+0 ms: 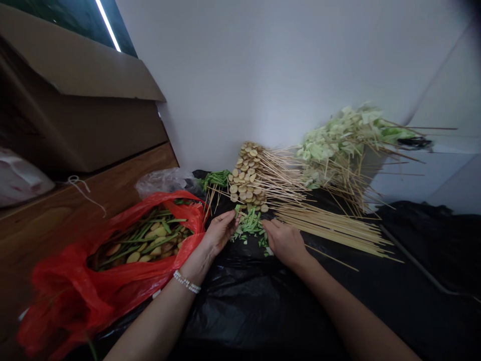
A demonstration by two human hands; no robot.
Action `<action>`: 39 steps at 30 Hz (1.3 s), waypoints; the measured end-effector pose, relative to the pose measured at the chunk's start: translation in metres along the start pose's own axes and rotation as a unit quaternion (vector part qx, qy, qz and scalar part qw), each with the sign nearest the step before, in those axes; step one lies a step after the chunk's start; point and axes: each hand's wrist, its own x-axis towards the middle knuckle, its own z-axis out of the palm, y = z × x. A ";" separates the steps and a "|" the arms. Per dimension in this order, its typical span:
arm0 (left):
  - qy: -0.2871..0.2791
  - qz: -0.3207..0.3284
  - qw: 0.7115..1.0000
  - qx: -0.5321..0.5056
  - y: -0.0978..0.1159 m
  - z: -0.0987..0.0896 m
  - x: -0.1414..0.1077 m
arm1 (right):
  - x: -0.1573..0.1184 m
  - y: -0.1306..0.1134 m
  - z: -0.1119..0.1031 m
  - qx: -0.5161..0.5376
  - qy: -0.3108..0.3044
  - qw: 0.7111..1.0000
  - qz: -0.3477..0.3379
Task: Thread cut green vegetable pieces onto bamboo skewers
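Forearms fill the bottom of my feed: the left forearm (154,318), with a beaded bracelet (187,282) at its wrist, and the right forearm (361,316), both angled in toward the middle over a black plastic sheet (240,306) spread across the counter (75,210). My left hand (220,233) is tilted, its fingers (229,217) drawn narrow at the edge of a heap of chopped green stems (250,224); I cannot tell whether they pinch a piece. My right hand (285,244) lies palm down, its fingers (271,228) extended and touching the right edge of that heap. Just behind the heap sit round pale slices on bamboo skewers (244,178), their sticks fanning out beside a bundle of bare skewers (334,230). Skewered pale green cabbage (338,140) leans against the wall (263,65). To the left, a red plastic bag (63,301) holds long green beans (143,231) and pale rounds (156,231), with a cardboard box (75,115) beyond it.
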 end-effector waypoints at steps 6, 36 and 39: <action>-0.004 -0.017 1.000 -0.021 0.000 -0.003 0.002 | 0.000 -0.001 0.001 0.002 -0.013 1.000 -0.004; -0.083 -0.013 0.994 0.069 -0.012 0.005 -0.010 | -0.002 -0.007 0.005 0.048 -0.037 0.998 -0.019; -0.089 -0.024 0.993 0.067 -0.011 0.005 -0.011 | -0.002 -0.007 0.006 0.044 -0.026 0.999 -0.015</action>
